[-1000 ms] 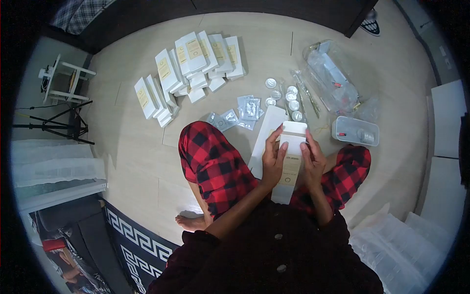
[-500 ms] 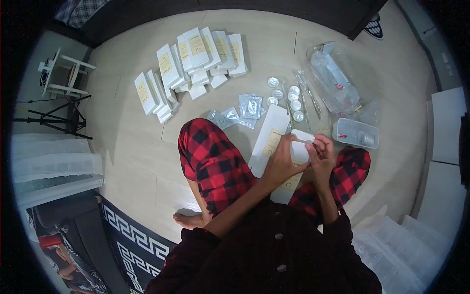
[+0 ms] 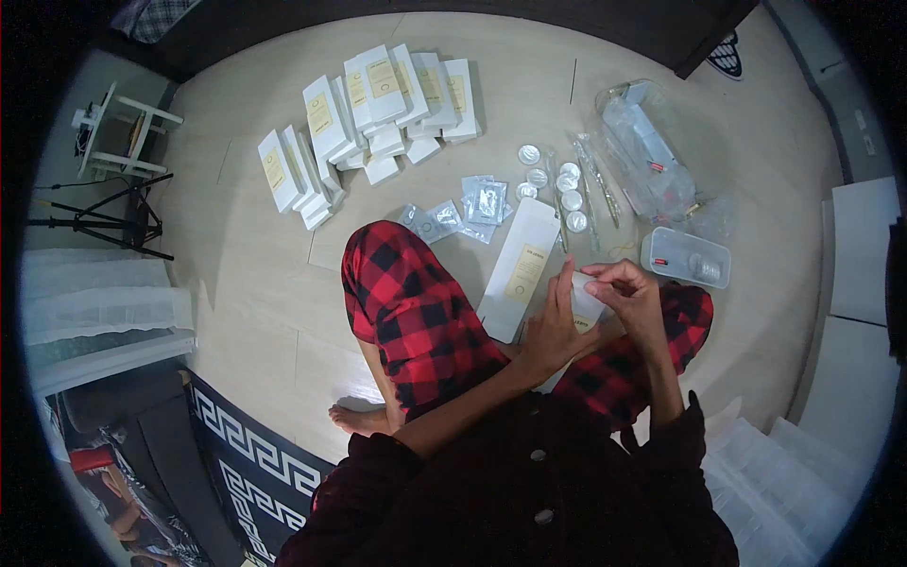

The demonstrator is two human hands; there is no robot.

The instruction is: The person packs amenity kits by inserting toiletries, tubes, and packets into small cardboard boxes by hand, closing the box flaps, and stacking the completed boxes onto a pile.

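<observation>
A white box (image 3: 585,304) with a yellow label is held upright in front of my lap, its end facing me from above. My left hand (image 3: 553,333) wraps round its side, with a finger stretched along the edge. The fingers of my right hand (image 3: 631,293) are pinched at the box's top end and hide part of it. A second white box (image 3: 518,274), flat and with a yellow label, lies on the floor just left of my hands. Foil packets (image 3: 487,203) and several round silver tins (image 3: 571,198) lie beyond it.
Many labelled white boxes (image 3: 383,80) are stacked at the back left. On the right are a clear plastic bag (image 3: 647,151) of items and a small clear tub (image 3: 687,257). Thin wrapped sticks (image 3: 595,180) lie near the tins. My crossed legs (image 3: 416,302) frame the work area.
The lifted white flap at the box's top end no longer stands up; my right fingers now press there. My right hand has turned over the end, and my left finger has straightened.
</observation>
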